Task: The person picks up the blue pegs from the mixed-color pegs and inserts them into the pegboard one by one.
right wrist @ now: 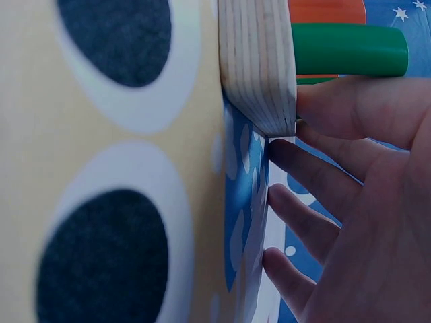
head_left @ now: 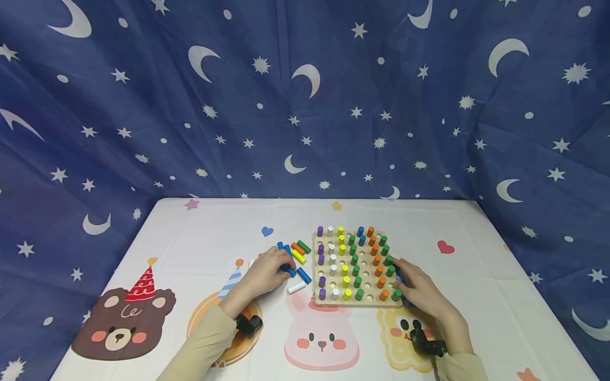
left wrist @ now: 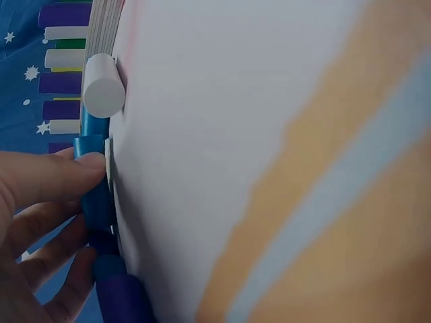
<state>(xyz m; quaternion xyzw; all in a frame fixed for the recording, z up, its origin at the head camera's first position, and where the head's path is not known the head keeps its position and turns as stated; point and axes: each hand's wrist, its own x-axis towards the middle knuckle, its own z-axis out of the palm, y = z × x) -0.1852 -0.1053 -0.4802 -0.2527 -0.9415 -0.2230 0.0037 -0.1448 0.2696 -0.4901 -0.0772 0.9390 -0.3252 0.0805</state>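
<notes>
Thumb and fingers of my left hand (head_left: 269, 271) pinch a blue peg (left wrist: 98, 185) lying low over the tablecloth, left of a wooden pegboard (head_left: 329, 304). Around that hand lie loose pegs: a white peg (head_left: 296, 287), another blue peg (head_left: 304, 275), a yellow peg (head_left: 298, 256), a green peg (head_left: 304, 246) and more. Upright pegs in purple, white, yellow, green, blue and orange stand in columns on the board, among bare holes. At the board's right edge rests my right hand (head_left: 424, 291), thumb on its top near a green peg (right wrist: 353, 49), other fingers spread beside it touching the cloth.
A white tablecloth (head_left: 157, 225) printed with cartoon animals covers the table. Behind it hangs a dark blue curtain (head_left: 343, 164) with moons and stars. Black wrist cameras sit on both wrists, the left camera (head_left: 249, 324) close over the cloth.
</notes>
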